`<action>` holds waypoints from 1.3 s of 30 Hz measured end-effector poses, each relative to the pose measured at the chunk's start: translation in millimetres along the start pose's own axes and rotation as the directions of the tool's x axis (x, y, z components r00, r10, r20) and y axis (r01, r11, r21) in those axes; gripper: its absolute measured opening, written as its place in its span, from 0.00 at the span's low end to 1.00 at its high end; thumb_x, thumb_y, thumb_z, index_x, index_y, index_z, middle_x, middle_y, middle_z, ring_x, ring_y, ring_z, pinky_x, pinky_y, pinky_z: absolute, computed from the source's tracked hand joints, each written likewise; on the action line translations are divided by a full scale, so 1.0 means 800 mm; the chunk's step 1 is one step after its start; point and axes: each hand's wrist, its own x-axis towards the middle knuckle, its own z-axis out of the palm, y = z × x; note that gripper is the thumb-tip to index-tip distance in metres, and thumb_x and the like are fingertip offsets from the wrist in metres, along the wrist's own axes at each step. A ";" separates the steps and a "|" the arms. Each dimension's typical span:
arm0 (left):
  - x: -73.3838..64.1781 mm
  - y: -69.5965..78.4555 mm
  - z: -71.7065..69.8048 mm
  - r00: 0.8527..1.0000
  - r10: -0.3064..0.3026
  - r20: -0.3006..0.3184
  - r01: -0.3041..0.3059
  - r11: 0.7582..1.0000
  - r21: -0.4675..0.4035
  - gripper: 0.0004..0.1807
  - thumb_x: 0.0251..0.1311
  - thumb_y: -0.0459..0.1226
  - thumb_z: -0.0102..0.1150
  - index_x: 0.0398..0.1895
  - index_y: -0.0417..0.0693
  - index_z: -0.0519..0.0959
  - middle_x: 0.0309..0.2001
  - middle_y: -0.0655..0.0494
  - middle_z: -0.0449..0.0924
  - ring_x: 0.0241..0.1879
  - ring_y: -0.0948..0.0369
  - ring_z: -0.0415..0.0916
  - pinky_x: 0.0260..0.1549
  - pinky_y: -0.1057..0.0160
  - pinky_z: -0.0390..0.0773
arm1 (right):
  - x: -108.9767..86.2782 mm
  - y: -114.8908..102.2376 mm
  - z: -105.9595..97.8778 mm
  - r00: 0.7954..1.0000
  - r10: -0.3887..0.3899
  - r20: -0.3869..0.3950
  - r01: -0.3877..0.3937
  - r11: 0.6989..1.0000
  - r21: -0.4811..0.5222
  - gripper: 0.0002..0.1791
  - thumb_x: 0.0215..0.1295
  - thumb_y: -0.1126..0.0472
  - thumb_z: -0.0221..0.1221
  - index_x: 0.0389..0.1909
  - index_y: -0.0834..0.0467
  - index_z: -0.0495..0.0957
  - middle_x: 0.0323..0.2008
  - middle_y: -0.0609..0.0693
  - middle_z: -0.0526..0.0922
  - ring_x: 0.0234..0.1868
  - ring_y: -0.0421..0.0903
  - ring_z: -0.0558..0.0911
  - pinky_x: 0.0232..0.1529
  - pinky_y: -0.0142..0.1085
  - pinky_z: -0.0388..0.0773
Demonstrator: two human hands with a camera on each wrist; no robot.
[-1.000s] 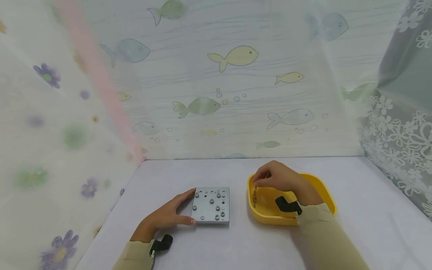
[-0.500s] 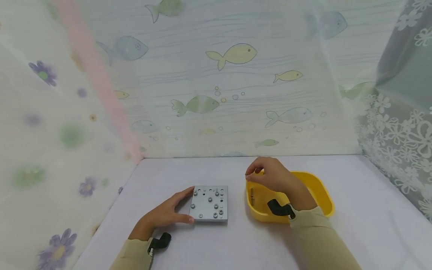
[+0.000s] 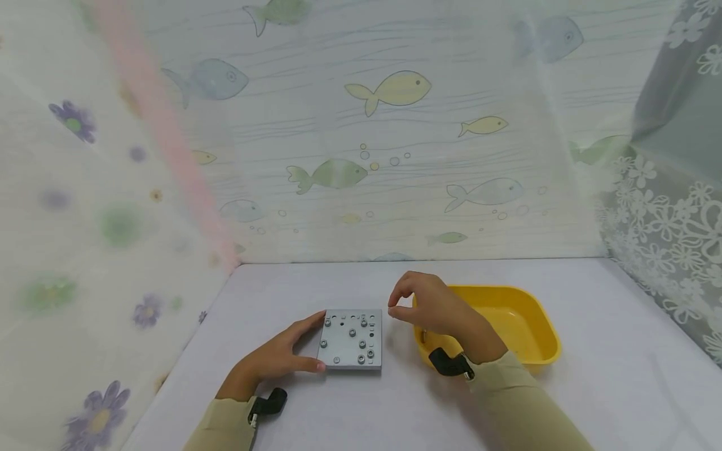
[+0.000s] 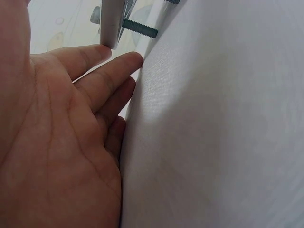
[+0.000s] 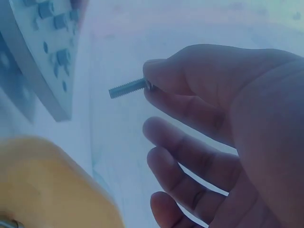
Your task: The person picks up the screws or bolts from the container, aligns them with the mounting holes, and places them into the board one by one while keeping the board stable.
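Note:
A square metal plate [image 3: 343, 346] with several socket-head bolts standing in it is left of centre in the head view. My left hand [image 3: 279, 356] touches its left side, thumb at the near corner and index finger at the far one. In the left wrist view these fingers are straight, and a bolt's threaded end [image 4: 140, 28] sticks out under the plate. Between thumb and index finger my right hand [image 3: 431, 307] pinches a bolt [image 5: 126, 88] by its head, threads pointing away from the fingertips. That hand is right of the plate, over the yellow tray's left end.
The yellow tray [image 3: 524, 326] stands on the white-covered table [image 3: 361, 413], right of the plate. Part of another bolt [image 3: 424, 336] shows at its left end, beside the right hand. A fish-print curtain [image 3: 395, 207] hangs behind the table.
My right hand has come up out of the tray and moved left toward the plate, with the bolt pinched in it. My left hand keeps its place at the plate.

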 end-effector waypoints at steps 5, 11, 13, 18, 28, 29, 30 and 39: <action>-0.001 0.002 0.000 1.000 -0.003 0.003 0.003 1.000 -0.008 0.62 0.44 0.59 0.80 0.83 0.71 0.55 0.84 0.61 0.49 0.84 0.50 0.41 0.79 0.36 0.43 | 0.003 -0.005 0.017 1.000 -0.026 0.003 0.026 1.000 -0.004 0.04 0.65 0.54 0.71 0.32 0.40 0.86 0.41 0.35 0.81 0.47 0.42 0.79 0.53 0.40 0.79; 0.000 -0.001 -0.002 1.000 -0.001 0.002 0.001 1.000 0.011 0.62 0.44 0.60 0.79 0.83 0.71 0.54 0.84 0.61 0.49 0.84 0.49 0.40 0.79 0.36 0.42 | 0.006 -0.011 0.032 1.000 -0.001 0.019 0.001 1.000 -0.005 0.04 0.65 0.53 0.70 0.31 0.40 0.87 0.41 0.35 0.82 0.49 0.48 0.81 0.54 0.41 0.79; 0.001 -0.002 -0.003 1.000 -0.004 -0.003 0.004 1.000 0.015 0.62 0.43 0.61 0.79 0.82 0.72 0.54 0.84 0.62 0.49 0.84 0.49 0.41 0.79 0.36 0.43 | 0.007 -0.013 0.037 0.999 0.002 0.034 -0.002 1.000 -0.016 0.04 0.65 0.52 0.70 0.31 0.40 0.87 0.42 0.35 0.82 0.49 0.48 0.81 0.54 0.41 0.80; 0.002 0.001 -0.005 1.000 0.001 0.002 -0.001 1.000 0.003 0.62 0.44 0.60 0.80 0.82 0.71 0.55 0.84 0.63 0.49 0.84 0.50 0.41 0.79 0.37 0.43 | 0.010 -0.015 0.047 0.998 0.012 0.054 -0.012 1.000 0.004 0.03 0.65 0.52 0.71 0.31 0.39 0.88 0.41 0.35 0.82 0.50 0.48 0.82 0.54 0.41 0.79; 0.001 0.002 -0.003 1.000 -0.003 0.012 0.003 1.000 -0.014 0.61 0.44 0.58 0.80 0.83 0.70 0.55 0.83 0.63 0.50 0.84 0.51 0.41 0.79 0.38 0.43 | 0.014 -0.011 0.062 0.999 0.004 0.053 -0.003 1.000 -0.023 0.03 0.63 0.54 0.72 0.31 0.41 0.90 0.40 0.35 0.83 0.49 0.47 0.81 0.53 0.41 0.79; 0.001 0.002 -0.003 1.000 -0.004 0.011 0.004 1.000 -0.013 0.61 0.44 0.58 0.80 0.83 0.70 0.55 0.83 0.63 0.50 0.84 0.52 0.41 0.79 0.38 0.43 | 0.014 -0.011 0.063 0.999 0.000 0.052 0.001 1.000 -0.029 0.03 0.63 0.54 0.72 0.31 0.41 0.90 0.40 0.35 0.83 0.48 0.46 0.81 0.52 0.41 0.79; 0.001 0.001 -0.003 1.000 -0.006 0.010 0.006 1.000 -0.009 0.61 0.44 0.59 0.80 0.83 0.70 0.55 0.83 0.64 0.49 0.84 0.52 0.41 0.79 0.38 0.43 | 0.014 -0.011 0.064 0.999 -0.006 0.052 0.008 0.999 -0.039 0.03 0.63 0.54 0.72 0.31 0.41 0.90 0.40 0.35 0.83 0.48 0.46 0.81 0.52 0.40 0.79; 0.002 0.000 -0.001 1.000 -0.004 0.005 0.004 1.000 -0.012 0.61 0.44 0.59 0.80 0.82 0.72 0.55 0.83 0.64 0.49 0.84 0.52 0.40 0.79 0.38 0.42 | 0.012 -0.013 0.067 0.999 -0.001 0.048 0.007 0.992 -0.126 0.03 0.62 0.52 0.73 0.31 0.45 0.91 0.41 0.38 0.84 0.50 0.47 0.81 0.56 0.43 0.78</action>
